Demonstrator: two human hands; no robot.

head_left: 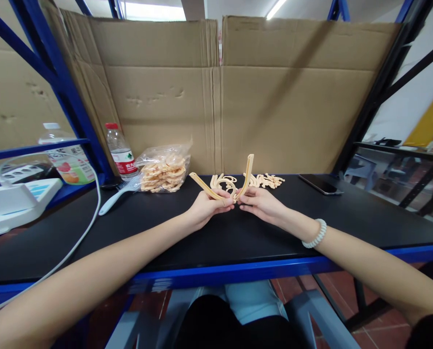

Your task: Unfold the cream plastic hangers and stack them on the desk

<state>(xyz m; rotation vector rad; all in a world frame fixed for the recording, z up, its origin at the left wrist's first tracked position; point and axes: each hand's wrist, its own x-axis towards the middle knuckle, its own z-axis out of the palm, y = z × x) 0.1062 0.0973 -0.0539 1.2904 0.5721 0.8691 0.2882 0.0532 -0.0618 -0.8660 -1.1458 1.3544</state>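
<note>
Over the middle of the black table [187, 242], my left hand [209, 207] pinches a pale yellow curved strip [202, 185] that slants up to the left. My right hand [260, 203] grips a second such strip [249, 172], which stands nearly upright. The fingertips of both hands almost meet, and the lower ends of the strips come close together there; whether they are joined I cannot tell. Just behind the hands lie cream curved pieces [223, 181] and, to their right, a pile of small knobbly pieces [270, 181].
A clear bag of cream pieces [165, 172], a red-capped bottle [121, 152] and a pale-handled brush [116, 196] are at the back left. A phone [320, 184] lies right. Cardboard [292, 106] walls the back. A white cable [94, 213] crosses the left side.
</note>
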